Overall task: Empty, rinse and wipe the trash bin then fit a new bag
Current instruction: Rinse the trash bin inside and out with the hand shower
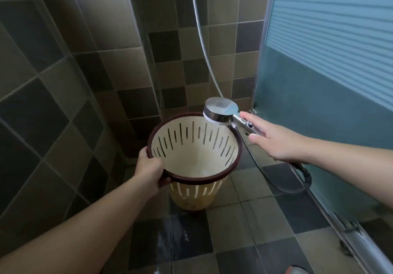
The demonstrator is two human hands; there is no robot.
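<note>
The trash bin [194,156], cream plastic with vertical slots and a dark brown rim, is held tilted above the tiled floor [244,231], its mouth turned up toward the camera and its interior bare, with no bag fitted. The left hand [150,170] grips the near-left part of the bin's rim, fingers curled over the brown band. Just above the bin's far-right rim sits a chrome shower head [220,109], face down toward the bin's opening. The right hand [274,139] holds the shower head's handle to the right of the bin, forefinger laid along the handle and thumb beneath it; the remaining fingers are hidden. A metal hose [204,46] runs up the tiled wall behind the bin and loops down to the bin's right. A wet patch shows on the floor in front of the bin. A frosted glass door [329,60] stands to the bin's right
</note>
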